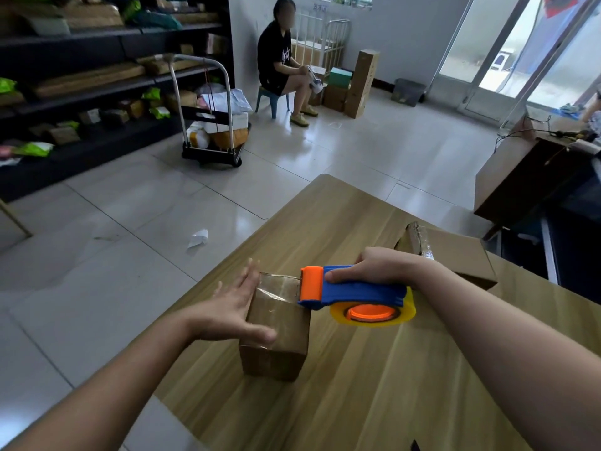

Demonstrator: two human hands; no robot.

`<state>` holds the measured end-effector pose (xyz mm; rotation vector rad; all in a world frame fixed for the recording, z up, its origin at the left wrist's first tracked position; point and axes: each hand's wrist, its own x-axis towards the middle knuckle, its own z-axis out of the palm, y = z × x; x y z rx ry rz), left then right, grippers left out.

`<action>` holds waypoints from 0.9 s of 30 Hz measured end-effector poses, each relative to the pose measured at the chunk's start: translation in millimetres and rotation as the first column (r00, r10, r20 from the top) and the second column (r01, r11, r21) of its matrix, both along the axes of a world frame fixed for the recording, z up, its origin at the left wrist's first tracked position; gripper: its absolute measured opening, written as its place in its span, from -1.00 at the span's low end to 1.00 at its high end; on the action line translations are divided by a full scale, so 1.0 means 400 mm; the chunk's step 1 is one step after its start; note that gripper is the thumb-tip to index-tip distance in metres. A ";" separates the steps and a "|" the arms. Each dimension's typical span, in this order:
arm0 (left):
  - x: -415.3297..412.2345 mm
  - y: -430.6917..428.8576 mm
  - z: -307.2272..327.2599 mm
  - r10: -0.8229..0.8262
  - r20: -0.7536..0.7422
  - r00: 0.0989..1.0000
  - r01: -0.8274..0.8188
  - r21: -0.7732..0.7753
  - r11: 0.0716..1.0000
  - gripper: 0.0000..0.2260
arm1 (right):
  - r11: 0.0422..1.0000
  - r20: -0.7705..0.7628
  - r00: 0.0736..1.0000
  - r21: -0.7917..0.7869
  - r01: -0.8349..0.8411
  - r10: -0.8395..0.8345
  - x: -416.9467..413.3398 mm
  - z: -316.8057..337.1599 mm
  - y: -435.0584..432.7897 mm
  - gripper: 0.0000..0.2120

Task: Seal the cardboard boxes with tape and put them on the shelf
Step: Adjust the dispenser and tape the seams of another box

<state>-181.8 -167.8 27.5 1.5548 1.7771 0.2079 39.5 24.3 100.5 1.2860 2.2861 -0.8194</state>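
A small brown cardboard box [279,323] stands on the wooden table [374,385], with clear tape across its far top edge. My left hand [234,310] lies flat against the box's left side and top, fingers spread, thumb over the top. My right hand [377,266] grips a blue and orange tape dispenser [354,294] with a yellow roll; its orange front end touches the box's far right top corner. A second, larger cardboard box [455,255] lies behind my right wrist. The dark shelf [97,83] full of parcels runs along the left wall.
A hand cart [211,125] loaded with parcels stands on the tiled floor by the shelf. A person in black sits on a small stool [271,99] at the back, beside tall cartons [361,83]. A dark desk [527,177] stands at right. A paper scrap [198,238] lies on the floor.
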 end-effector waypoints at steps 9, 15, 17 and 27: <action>0.136 0.074 -0.012 0.078 -0.481 0.873 -0.017 0.130 0.991 0.27 | 1.000 0.011 1.000 -0.003 0.011 -0.011 -0.018 0.000 -0.001 -0.29; 0.132 0.073 -0.011 0.075 -0.505 0.860 -0.024 0.106 0.994 0.26 | 0.999 -0.055 0.998 -0.032 0.005 -0.007 0.017 -0.008 -0.006 -0.30; 0.133 0.075 -0.011 0.072 -0.507 0.859 -0.025 0.099 0.995 0.24 | 0.998 -0.078 0.997 -0.060 0.007 -0.011 0.032 -0.010 -0.005 -0.32; 0.123 0.079 -0.016 0.038 -0.491 0.870 -0.007 0.064 0.998 0.20 | 0.994 -0.014 0.996 -0.062 0.092 -0.093 0.232 -0.020 0.037 -0.06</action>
